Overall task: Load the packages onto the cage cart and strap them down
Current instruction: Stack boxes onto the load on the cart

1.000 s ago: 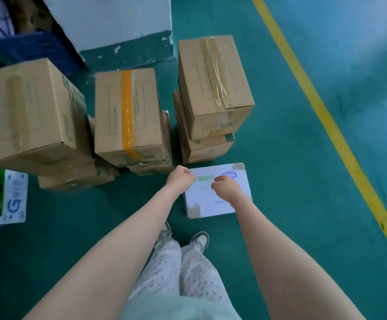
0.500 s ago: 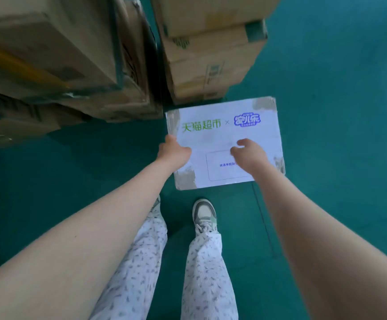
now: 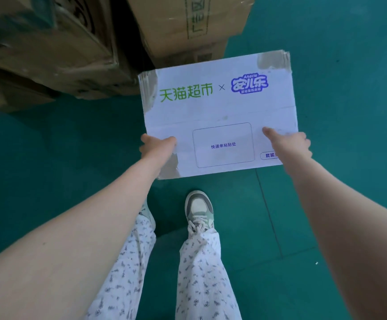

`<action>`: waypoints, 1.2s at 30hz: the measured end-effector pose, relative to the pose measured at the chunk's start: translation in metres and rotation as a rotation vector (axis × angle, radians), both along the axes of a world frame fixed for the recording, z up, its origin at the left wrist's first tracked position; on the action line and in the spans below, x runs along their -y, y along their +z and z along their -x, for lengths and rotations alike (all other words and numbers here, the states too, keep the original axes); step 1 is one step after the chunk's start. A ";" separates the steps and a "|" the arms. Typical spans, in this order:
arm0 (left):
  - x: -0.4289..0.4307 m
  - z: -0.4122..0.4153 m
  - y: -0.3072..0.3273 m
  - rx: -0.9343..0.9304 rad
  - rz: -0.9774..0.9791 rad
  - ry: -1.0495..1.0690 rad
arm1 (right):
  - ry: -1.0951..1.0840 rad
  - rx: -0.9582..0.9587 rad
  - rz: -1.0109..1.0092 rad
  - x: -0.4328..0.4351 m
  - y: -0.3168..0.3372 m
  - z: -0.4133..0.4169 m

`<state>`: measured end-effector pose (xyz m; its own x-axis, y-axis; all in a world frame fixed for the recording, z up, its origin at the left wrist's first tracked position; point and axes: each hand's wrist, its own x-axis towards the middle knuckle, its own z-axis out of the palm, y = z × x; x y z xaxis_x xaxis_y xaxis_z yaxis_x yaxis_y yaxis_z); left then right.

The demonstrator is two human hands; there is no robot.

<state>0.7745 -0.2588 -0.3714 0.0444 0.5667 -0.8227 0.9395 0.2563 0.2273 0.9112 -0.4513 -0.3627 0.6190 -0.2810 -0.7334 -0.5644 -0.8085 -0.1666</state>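
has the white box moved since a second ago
Yes: the white box looks lifted, its far edge now overlaps the foot of the brown carton stack behind it.

white printed package (image 3: 218,112), flat, taped corners

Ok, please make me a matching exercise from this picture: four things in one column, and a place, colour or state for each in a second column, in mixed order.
Column one
1. white box
2. brown cartons
3. shoe
4. left hand

Column two
A. grey and green, with laces
B. grips the box's near left corner
C. stacked beyond the box's far edge
D. printed with green and blue lettering

Pairs: 1-D, 2-C, 3-A, 4-B
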 end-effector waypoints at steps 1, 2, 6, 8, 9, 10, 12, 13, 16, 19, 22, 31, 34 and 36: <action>-0.002 0.002 0.002 0.007 -0.034 -0.012 | 0.023 0.022 -0.003 0.000 0.005 0.002; -0.003 0.002 0.008 0.006 -0.067 -0.017 | 0.045 0.050 -0.007 -0.002 0.013 0.004; -0.009 0.009 0.039 -0.058 -0.135 0.014 | 0.075 0.135 -0.005 -0.020 0.049 0.005; -0.012 0.017 0.065 -0.092 -0.129 0.058 | 0.124 0.132 -0.005 -0.034 0.077 0.002; -0.011 0.024 0.070 -0.119 -0.117 0.081 | 0.143 0.111 0.002 -0.037 0.083 0.003; -0.013 0.031 0.085 -0.141 -0.110 0.122 | 0.184 0.097 0.011 -0.046 0.101 0.003; -0.013 0.047 0.110 -0.172 -0.085 0.190 | 0.247 0.044 0.016 -0.058 0.127 0.008; -0.013 0.055 0.121 -0.176 -0.079 0.216 | 0.266 0.030 0.014 -0.063 0.139 0.012; -0.020 0.079 0.171 -0.148 -0.073 0.318 | 0.364 0.012 0.009 -0.087 0.189 0.024; -0.035 0.100 0.219 -0.135 -0.108 0.387 | 0.434 -0.015 0.010 -0.108 0.229 0.042; -0.056 0.126 0.268 -0.130 -0.163 0.432 | 0.520 -0.058 0.020 -0.134 0.266 0.068; -0.110 0.247 0.379 -0.173 -0.235 0.531 | 0.710 -0.198 0.027 -0.224 0.345 0.170; -0.116 0.309 0.414 -0.200 -0.223 0.694 | 0.835 -0.211 -0.005 -0.266 0.376 0.219; -0.114 0.358 0.438 -0.195 -0.240 0.842 | 0.978 -0.185 -0.032 -0.296 0.397 0.263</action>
<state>0.4167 -0.1449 0.0667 -0.5919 0.5060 -0.6273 0.4889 0.8442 0.2197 0.6481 -0.1553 0.0343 0.4425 0.3136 -0.8401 0.3285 -0.9284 -0.1735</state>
